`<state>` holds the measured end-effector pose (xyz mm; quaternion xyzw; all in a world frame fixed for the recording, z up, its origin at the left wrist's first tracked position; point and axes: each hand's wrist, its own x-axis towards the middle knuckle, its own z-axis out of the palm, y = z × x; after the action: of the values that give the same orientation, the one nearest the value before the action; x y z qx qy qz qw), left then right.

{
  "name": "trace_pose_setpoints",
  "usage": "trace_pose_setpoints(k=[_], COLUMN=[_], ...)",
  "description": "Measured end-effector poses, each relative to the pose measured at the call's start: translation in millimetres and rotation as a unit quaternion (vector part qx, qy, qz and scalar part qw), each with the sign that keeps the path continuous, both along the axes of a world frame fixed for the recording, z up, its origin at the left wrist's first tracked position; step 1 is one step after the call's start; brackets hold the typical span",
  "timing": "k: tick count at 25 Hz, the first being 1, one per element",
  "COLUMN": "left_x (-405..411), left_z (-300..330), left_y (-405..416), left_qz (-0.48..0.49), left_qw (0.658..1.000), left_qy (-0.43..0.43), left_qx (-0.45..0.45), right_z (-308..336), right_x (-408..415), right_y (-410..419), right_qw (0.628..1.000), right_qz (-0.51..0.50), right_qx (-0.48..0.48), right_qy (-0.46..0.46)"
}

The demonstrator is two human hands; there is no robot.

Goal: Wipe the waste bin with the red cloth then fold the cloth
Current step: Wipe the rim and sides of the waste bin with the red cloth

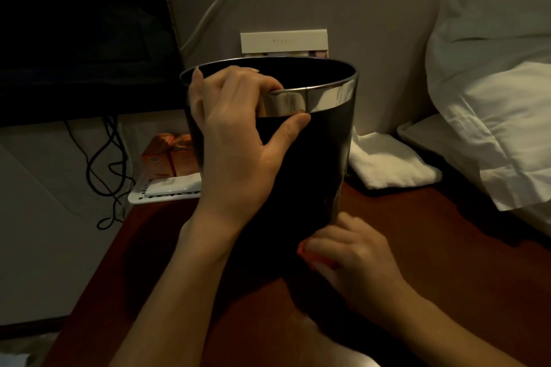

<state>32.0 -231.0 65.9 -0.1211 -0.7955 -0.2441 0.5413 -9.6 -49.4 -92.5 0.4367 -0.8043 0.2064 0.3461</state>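
Gripping the rim of the upright waste bin [313,158] mid-desk, the left hand [235,128] steadies it; the right hand [351,250] presses the bunched red cloth [310,256] low against its near wall.

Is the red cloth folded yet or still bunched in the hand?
Cannot tell: only a sliver of the red cloth shows under the right hand, which presses it against the waste bin low on its side.

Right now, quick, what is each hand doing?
Left hand: grips the rim of the waste bin, fingers inside, thumb outside.
Right hand: holds the red cloth against the bin's lower side.
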Motion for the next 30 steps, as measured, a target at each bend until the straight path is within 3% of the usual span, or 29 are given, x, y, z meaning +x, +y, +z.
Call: trace_pose_setpoints(k=[2,3,7,11,15,19,24,25,28,30], left_x=[0,0,-1,1,2,4,1,0,-1,-2], left_z=[0,0,0,1,3,1,0,0,0,0], left_y=[0,0,0,-10,-34,-5,0,-7,-21,-21], left_qz=[0.001,-0.002,-0.003,-0.027,-0.072,0.007,-0.016,-0.027,-0.05,-0.05], left_qw=[1.0,1.0,1.0,1.0,0.994,1.0,1.0,0.999,0.998,0.998], left_qy=[0.001,0.001,0.006,-0.006,-0.011,-0.011,0.006,0.009,0.007,0.005], left_qx=[0.002,0.004,0.004,0.004,0.076,-0.005,0.008,0.019,0.042,0.04], right_z=[-7,-4,14,-5,20,56,5,10,38,34], right_x=[3,3,9,22,16,7,13,10,3,5], right_y=[0,1,-7,-24,-12,-3,-20,-18,-9,-7], right_qw=[0.997,0.998,0.995,0.999,0.991,0.967,0.998,0.998,0.985,0.984], right_qz=[-0.007,-0.007,-0.012,-0.012,-0.011,-0.02,0.039,0.04,0.027,0.025], right_qx=[0.075,0.066,-0.095,0.031,-0.134,-0.252,0.0,-0.013,-0.169,-0.172], right_qy=[-0.016,-0.018,-0.003,-0.008,0.002,0.024,0.045,0.047,0.037,0.027])
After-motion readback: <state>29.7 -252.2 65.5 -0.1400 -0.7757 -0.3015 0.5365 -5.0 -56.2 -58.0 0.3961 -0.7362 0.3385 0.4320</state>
